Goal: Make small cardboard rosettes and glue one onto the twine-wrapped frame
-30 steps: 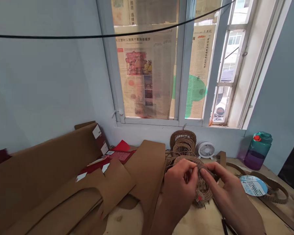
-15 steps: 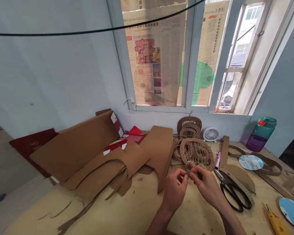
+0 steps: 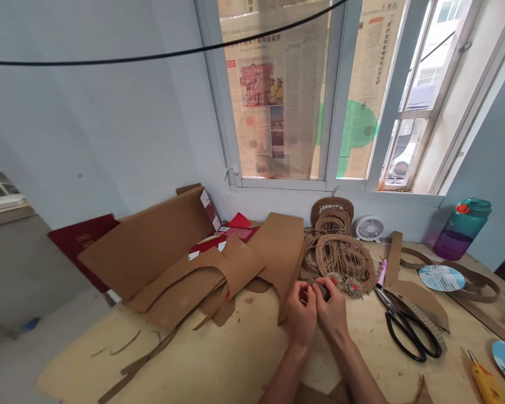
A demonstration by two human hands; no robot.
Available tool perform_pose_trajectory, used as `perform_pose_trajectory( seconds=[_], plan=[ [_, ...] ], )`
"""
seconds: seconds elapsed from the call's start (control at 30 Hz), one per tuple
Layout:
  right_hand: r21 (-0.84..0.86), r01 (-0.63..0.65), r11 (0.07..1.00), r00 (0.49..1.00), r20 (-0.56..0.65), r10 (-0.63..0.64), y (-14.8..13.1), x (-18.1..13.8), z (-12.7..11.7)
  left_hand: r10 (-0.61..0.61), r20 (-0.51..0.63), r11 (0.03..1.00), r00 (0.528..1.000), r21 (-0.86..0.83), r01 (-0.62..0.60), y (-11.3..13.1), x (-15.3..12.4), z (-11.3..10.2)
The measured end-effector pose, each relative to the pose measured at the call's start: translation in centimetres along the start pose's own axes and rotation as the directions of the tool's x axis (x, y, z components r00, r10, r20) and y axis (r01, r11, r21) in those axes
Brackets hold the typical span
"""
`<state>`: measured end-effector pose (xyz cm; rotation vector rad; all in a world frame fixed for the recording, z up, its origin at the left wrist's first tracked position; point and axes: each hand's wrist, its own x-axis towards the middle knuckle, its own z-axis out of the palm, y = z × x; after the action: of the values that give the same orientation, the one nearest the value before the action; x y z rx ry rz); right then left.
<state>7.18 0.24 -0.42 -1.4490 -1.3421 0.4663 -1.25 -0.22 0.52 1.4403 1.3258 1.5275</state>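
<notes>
My left hand [image 3: 302, 314] and my right hand [image 3: 332, 314] are close together above the wooden table. Their fingers pinch a small brown cardboard piece [image 3: 320, 284], mostly hidden behind the fingertips. Just beyond my right hand lie two round corrugated cardboard rosettes with red centres, one rosette [image 3: 354, 288] in plain view and another rosette [image 3: 335, 279] partly covered. Behind them sits a bundle of brown twine-like cord [image 3: 345, 258], looped in ovals. Black-handled scissors [image 3: 408, 331] lie to the right, beside a corrugated strip [image 3: 421, 314].
Cut cardboard sheets [image 3: 151, 252] spread across the left of the table [image 3: 202, 359]. Along the wall stand a small white fan [image 3: 369, 228] and a teal-purple bottle [image 3: 462, 229]. A pink marker [image 3: 382, 273] lies by the scissors; a yellow-handled tool [image 3: 486, 381] is front right.
My hands have drawn closer together and turned over the small piece. The rosettes beyond my right hand show more clearly. The view has shifted slightly left.
</notes>
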Motion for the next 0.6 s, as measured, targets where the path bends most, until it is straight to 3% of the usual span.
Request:
perform_pose_trajectory(
  seconds=[0.1, 0.27, 0.43, 0.6],
  plan=[
    [0.004, 0.021, 1.0, 0.999, 0.05, -0.021, -0.1, -0.6, 0.0, 0.038, -0.002, 0.999, 0.999, 0.016, -0.038, -0.9, -0.4, -0.8],
    [-0.032, 0.045, 0.998, 0.982, 0.186, -0.038, 0.0, -0.2, -3.1, 0.049, 0.111, 0.999, 0.993, -0.012, -0.048, -1.3, -1.0, -0.7],
    [-0.138, 0.03, 0.99, 0.969, 0.247, 0.006, 0.1, 0.3, -5.5, 0.003, 0.203, 0.999, 0.979, -0.052, 0.008, -0.5, -1.3, -0.2],
    [-0.147, 0.025, 0.989, 0.956, 0.291, 0.02, 0.8, -0.5, -6.3, -0.06, 0.296, 0.988, 0.953, -0.12, 0.099, -0.3, -1.5, 0.1]
  ],
)
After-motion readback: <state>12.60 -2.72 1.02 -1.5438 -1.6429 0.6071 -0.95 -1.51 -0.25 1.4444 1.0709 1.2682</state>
